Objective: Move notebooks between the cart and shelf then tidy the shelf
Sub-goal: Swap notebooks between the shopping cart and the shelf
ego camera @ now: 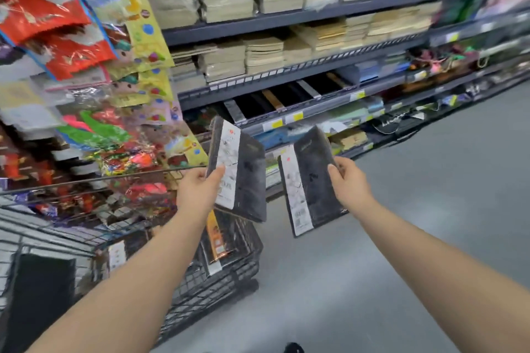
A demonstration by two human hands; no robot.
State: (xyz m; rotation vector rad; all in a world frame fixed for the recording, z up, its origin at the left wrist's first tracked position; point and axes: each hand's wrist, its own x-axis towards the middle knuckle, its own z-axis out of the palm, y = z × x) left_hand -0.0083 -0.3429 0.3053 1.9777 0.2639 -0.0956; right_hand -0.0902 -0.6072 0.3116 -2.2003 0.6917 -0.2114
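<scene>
Hands grip black notebooks above the wire cart [223, 281]: left hand [198, 189] pinching one notebook [243, 172], right hand [348, 183] pinching another notebook [309, 180], both below the shelf [286, 74].

Motion blur across whole frame, worst at right edge. Print on white label strip of left notebook [238, 169] unreadable; same on right notebook [308, 180]. Left hand [198, 192] fingers hidden behind cover, only thumb showing. Right hand [348, 183] fingertips likewise out of sight. Cart [229, 266] cut off at left edge, contents mostly masked by forearm. Yellow price tags [296, 117] on shelf [286, 23] illegible. Dark shoe tip clipped at bottom edge.
</scene>
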